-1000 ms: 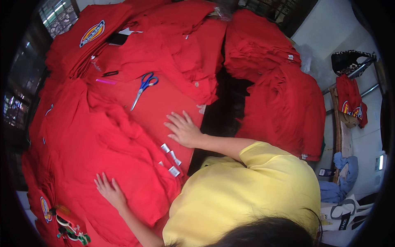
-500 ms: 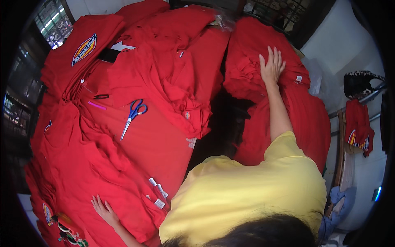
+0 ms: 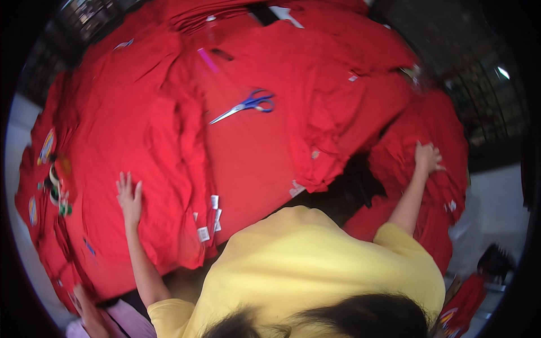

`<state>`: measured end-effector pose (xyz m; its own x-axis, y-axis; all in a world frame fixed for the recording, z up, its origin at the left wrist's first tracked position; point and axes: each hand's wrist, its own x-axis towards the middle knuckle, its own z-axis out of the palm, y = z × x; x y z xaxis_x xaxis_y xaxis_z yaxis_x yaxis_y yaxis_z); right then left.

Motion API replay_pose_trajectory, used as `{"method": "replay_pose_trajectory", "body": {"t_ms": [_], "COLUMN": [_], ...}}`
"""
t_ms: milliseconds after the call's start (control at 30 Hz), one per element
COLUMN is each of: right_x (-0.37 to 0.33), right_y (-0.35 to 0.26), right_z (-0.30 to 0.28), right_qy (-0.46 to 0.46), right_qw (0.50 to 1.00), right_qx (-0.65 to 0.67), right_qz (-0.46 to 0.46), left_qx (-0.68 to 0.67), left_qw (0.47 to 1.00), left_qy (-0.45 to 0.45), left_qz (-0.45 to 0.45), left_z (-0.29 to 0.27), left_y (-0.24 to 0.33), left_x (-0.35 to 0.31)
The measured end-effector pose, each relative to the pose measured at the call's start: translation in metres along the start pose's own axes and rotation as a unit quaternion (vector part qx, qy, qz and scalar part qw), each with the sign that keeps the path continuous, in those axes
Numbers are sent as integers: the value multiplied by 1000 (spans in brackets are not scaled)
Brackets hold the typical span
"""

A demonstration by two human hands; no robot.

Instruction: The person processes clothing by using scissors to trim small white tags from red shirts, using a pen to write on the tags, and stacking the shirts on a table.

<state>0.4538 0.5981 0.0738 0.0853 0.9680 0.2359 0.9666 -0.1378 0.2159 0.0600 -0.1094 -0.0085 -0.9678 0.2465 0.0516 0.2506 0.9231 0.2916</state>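
"We've got the left hand [image 3: 130, 198] palm down on the left shirts [image 3: 152, 146], and look at those fingers: spread well apart!"

"And what do we see over on the right?"

"We see the right hand [image 3: 428, 158] on the right pile [image 3: 445, 127], fingers bent and blurred; we can't tell whether they pinch the cloth!"

"So where do we find all this red?"

"We have the left shirts draped along the table's [image 3: 248, 163] left side, white labels [image 3: 203, 234] at their near right corner, and the right pile across a dark gap from the table!"

"And between our two hands?"

"Blue scissors [image 3: 248, 105], lying on the table, tips toward the left shirts! Beyond them we spot a purple strip [image 3: 208, 60], and right of them the rumpled middle shirts [image 3: 329, 104]!"

"Anything on our left flank?"

"Tape rolls [image 3: 54, 174] on the red cloth out there, and a co-worker's arm [image 3: 90, 312] at the lower left, beside a lilac top [image 3: 127, 318]"
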Motion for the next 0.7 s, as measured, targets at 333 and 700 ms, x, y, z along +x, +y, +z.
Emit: {"method": "replay_pose_trajectory", "body": {"t_ms": [333, 700], "right_x": [-233, -424], "right_y": [-219, -417], "right_z": [-67, -149], "right_qy": [-138, -218], "right_qw": [560, 475], "right_qx": [516, 461], "right_qz": [-633, -717], "left_qx": [75, -51], "left_qw": [991, 989], "left_qy": [52, 97], "left_qz": [100, -100], "left_z": [-2, -35], "left_y": [164, 107], "left_x": [-157, -217]}}
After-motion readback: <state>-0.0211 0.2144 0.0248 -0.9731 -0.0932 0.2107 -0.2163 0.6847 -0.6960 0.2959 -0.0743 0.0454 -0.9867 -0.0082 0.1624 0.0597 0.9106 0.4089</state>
